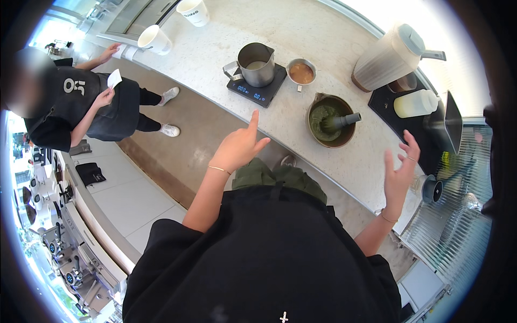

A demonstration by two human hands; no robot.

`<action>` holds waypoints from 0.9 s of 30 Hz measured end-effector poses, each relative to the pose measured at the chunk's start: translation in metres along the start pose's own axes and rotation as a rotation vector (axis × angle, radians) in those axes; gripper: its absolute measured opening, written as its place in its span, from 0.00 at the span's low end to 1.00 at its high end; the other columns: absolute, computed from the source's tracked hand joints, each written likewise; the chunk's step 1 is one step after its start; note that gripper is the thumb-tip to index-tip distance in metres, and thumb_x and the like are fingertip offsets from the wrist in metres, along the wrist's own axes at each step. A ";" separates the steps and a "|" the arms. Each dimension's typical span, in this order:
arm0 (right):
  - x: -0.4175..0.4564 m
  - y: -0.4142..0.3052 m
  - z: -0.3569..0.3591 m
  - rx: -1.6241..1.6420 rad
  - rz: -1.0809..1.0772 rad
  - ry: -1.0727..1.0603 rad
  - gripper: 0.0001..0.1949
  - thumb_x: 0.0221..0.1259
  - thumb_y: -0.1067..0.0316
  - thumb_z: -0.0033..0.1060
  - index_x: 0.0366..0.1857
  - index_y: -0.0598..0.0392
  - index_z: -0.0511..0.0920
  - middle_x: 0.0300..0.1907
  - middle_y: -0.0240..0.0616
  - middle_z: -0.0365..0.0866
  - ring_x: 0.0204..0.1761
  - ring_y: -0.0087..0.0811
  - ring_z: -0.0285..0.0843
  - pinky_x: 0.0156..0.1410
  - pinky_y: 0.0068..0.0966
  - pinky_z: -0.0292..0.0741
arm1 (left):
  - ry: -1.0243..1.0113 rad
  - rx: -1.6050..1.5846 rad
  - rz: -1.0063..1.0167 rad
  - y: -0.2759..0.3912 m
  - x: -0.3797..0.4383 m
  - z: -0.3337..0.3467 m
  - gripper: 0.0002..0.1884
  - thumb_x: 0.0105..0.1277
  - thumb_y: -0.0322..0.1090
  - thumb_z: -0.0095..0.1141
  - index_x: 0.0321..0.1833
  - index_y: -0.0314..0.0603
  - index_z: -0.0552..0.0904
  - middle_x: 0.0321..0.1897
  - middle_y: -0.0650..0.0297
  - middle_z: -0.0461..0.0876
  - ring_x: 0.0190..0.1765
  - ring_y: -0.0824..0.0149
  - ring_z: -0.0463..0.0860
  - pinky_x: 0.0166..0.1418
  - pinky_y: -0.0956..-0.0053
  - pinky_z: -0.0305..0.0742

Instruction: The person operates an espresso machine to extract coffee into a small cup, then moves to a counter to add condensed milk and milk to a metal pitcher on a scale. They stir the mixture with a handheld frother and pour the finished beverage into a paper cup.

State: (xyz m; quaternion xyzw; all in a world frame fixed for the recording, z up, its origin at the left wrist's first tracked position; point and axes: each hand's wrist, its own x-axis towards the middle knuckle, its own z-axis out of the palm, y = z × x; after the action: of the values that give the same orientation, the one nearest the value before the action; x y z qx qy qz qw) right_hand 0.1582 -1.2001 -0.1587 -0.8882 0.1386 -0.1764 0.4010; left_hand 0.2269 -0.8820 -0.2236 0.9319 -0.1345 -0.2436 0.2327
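Observation:
A steel milk pitcher (256, 66) with some pale liquid inside stands on a lit black digital scale (258, 93). Just below the scale's front edge, my left hand (240, 147) points with its index finger and holds nothing. Right of the scale is a small metal cup (301, 72) of brown, foamy liquid. A dark spouted bowl (350, 105) holds green liquid, and a whisk (341, 122) with a grey handle leans in it. My right hand (400, 173) is raised, empty, its fingers spread, over the counter's right part.
Two white paper cups (155, 40) (194, 13) stand at the counter's far left. A large lidded jug (387, 58), a squeeze bottle (416, 103) and a black mat (381, 101) lie right. A co-worker (80, 97) holding white paper stands left. Espresso machines (76, 258) line the rear counter.

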 end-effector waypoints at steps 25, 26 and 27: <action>0.035 -0.045 0.161 -0.801 0.170 -0.381 0.53 0.27 0.54 0.74 0.67 0.39 0.51 0.67 0.40 0.49 0.71 0.38 0.40 0.68 0.58 0.31 | -0.335 0.060 0.416 -0.050 0.049 -0.035 0.39 0.62 0.44 0.48 0.65 0.20 0.46 0.21 0.50 0.77 0.27 0.50 0.78 0.33 0.62 0.74; 0.035 -0.039 0.162 -0.790 0.165 -0.372 0.53 0.27 0.53 0.73 0.67 0.38 0.51 0.67 0.39 0.49 0.71 0.38 0.41 0.68 0.59 0.30 | -0.339 0.057 0.424 -0.051 0.049 -0.038 0.39 0.62 0.44 0.49 0.65 0.20 0.46 0.20 0.50 0.77 0.26 0.51 0.78 0.32 0.62 0.74; 0.035 -0.040 0.163 -0.800 0.185 -0.372 0.53 0.27 0.53 0.73 0.67 0.38 0.51 0.68 0.39 0.49 0.71 0.38 0.41 0.67 0.59 0.30 | -0.350 0.052 0.435 -0.052 0.049 -0.038 0.39 0.62 0.44 0.49 0.65 0.20 0.46 0.20 0.50 0.77 0.25 0.51 0.78 0.31 0.62 0.74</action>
State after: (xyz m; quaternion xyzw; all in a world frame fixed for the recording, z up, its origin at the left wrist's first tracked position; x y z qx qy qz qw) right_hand 0.2628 -1.0802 -0.2219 -0.9738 0.2005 0.0902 0.0582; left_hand 0.2955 -0.8411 -0.2393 0.8307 -0.3756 -0.3415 0.2287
